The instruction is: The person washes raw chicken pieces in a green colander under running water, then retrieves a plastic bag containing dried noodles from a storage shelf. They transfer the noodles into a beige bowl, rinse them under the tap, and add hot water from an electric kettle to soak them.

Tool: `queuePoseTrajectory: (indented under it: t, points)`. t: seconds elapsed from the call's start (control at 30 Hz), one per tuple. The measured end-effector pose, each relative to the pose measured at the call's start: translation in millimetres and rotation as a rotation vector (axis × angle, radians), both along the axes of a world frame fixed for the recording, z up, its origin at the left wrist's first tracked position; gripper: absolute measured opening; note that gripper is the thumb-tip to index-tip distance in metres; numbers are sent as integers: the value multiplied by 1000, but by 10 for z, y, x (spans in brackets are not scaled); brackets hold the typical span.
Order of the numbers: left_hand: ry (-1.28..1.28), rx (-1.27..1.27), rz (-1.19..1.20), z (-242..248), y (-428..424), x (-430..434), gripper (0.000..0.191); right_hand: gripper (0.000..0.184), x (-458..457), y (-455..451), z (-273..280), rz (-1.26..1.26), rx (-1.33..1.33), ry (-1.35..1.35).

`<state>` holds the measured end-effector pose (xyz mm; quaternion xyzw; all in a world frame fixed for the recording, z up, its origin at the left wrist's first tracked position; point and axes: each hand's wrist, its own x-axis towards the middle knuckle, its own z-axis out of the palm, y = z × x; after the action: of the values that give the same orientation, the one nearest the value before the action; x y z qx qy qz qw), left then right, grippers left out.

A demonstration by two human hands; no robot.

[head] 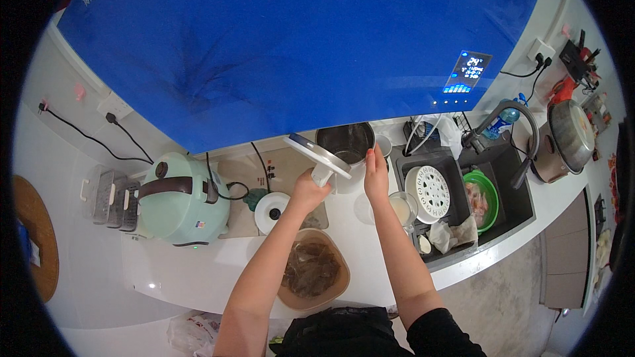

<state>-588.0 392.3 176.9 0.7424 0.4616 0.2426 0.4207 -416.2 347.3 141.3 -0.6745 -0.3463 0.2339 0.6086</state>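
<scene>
An open electric kettle point(346, 145) with a dark inside and a white body stands on the white counter below the blue panel. Its white and steel lid point(317, 154) tilts up on the left side. My left hand point(308, 192) is closed around the white handle point(322, 176) under the lid; whether handle and lid are joined is hard to see. My right hand point(377, 174) lies flat against the kettle's right side, fingers near the rim. By my right wrist is a glass cup point(401, 208) of whitish liquid, partly hidden by the forearm.
Left are a kettle power base point(265, 208) and a mint-green electric cooker point(184, 203). A tan lined bin point(342, 282) sits under my forearms. The dark sink point(516, 203), right, holds a white perforated rack point(430, 194) and a green basin point(491, 198). The blue panel point(297, 59) overhangs the kettle.
</scene>
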Motion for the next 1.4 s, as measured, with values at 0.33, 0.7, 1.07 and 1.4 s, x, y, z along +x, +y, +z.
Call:
queuePoseTrajectory:
  t: [0.33,0.7,1.07,1.4]
  points:
    - [-98,-64,35,-26,-33,7,32,50,20,-31,99,76,26,25]
    - [-32,-14,73,-135,-7,32,33,43,10,-39,153,62,-17,53]
    - [11,-34,52,10,-34,14,37,43,35,-25,95,101,33,34]
    - [-53,-25,79,-46,-43,23,31,43,30,27,38,59,130,-60]
